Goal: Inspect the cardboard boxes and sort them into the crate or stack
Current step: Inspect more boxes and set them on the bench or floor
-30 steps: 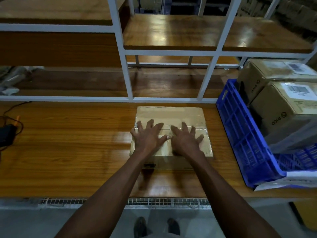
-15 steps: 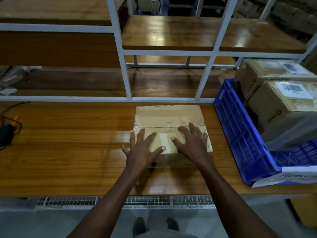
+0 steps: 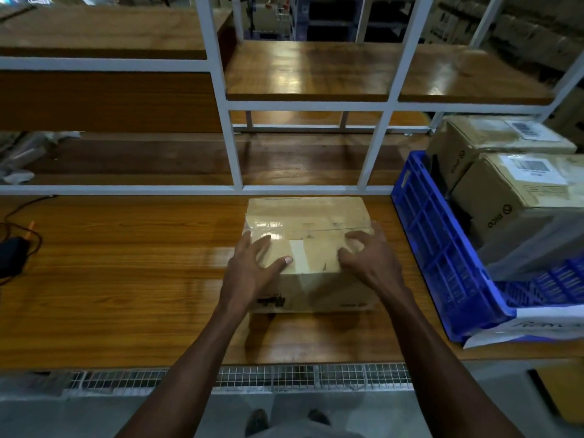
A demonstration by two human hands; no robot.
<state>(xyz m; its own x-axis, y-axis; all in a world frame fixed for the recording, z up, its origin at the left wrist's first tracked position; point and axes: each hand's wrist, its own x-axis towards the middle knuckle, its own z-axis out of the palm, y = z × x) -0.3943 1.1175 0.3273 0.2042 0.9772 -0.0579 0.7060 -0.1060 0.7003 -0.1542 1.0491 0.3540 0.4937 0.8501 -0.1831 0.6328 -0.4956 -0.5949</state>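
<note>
A taped cardboard box (image 3: 316, 216) lies on the wooden table (image 3: 126, 279), just left of the blue crate (image 3: 442, 248). My left hand (image 3: 249, 273) rests at the box's near left corner, fingers fairly straight on the top and thumb laid across it. My right hand (image 3: 369, 263) sits on the near right part of the top, its fingers bent like a claw and reaching the right edge. Two more cardboard boxes with labels, one at the back (image 3: 493, 140) and one in front (image 3: 518, 197), stand in the crate.
A white metal shelf frame (image 3: 232, 147) rises right behind the box. A black device with cables (image 3: 11, 257) lies at the table's left edge. A white bag (image 3: 537, 327) sticks out under the crate's near corner.
Both hands slid from the middle of the box top toward me and apart, to its near corners. The right hand's fingers went from flat to curled.
</note>
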